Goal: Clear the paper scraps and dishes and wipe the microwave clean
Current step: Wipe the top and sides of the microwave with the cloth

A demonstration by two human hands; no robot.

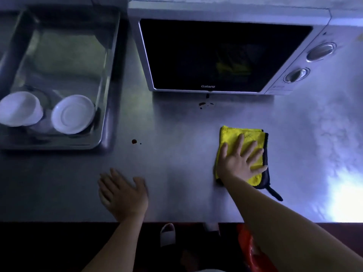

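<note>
Blur hides our left hand fingers' state; sink holds white bowl and plate; our right hand spreads flat on yellow cloth near worktop's front edge.

Microwave at the counter's back edge, right of centre, door shut. Sink sunk into the back left corner, holding a bowl at its near left and a plate just right of it. Spots on the counter just before the microwave's door; another spot near the sink's near right corner. Cloth right of centre, right hand flat on it. Left hand near the front edge, well left of the cloth.
</note>
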